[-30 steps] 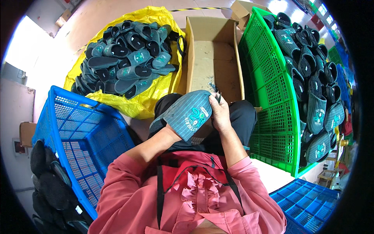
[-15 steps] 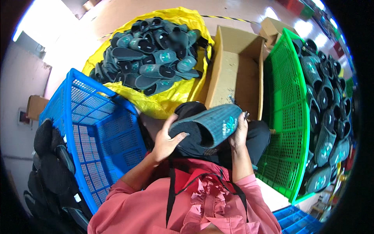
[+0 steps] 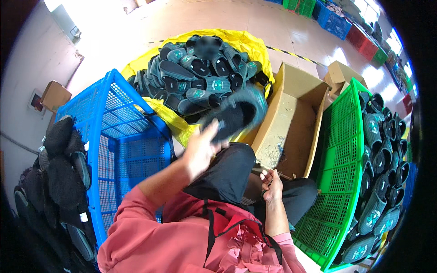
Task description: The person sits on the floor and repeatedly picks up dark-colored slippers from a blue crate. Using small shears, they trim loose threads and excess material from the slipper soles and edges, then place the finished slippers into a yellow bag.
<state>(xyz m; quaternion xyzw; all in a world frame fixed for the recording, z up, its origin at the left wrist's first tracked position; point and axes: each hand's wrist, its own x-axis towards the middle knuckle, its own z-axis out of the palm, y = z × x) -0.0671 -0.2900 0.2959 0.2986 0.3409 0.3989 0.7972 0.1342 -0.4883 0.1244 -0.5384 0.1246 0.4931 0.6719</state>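
Observation:
A dark grey-green slipper (image 3: 236, 116) with a printed upper and black insole hangs over the near edge of the slipper pile, blurred by motion. My left hand (image 3: 200, 148) grips it by the heel end, thumb on the insole. Beyond it, a heap of similar slippers (image 3: 205, 84) fills a spread yellow sack (image 3: 170, 129). Low over my right thigh, by the near end of the cardboard box, my right hand (image 3: 272, 185) is closed with curled fingers. Something thin and small shows at its fingertips, too little to name.
The open cardboard box (image 3: 268, 129) has dark scraps at its bottom. A tilted blue crate (image 3: 98, 136) stands at left, with dark slippers (image 3: 66, 182) beyond it. On the right, a green crate (image 3: 339, 182) stands beside many slippers (image 3: 373, 211). A smaller carton (image 3: 341, 75) sits behind.
The slipper has left my right hand and swung forward toward the pile in my left hand. My right hand has dropped lower, near the box. The view has tilted up.

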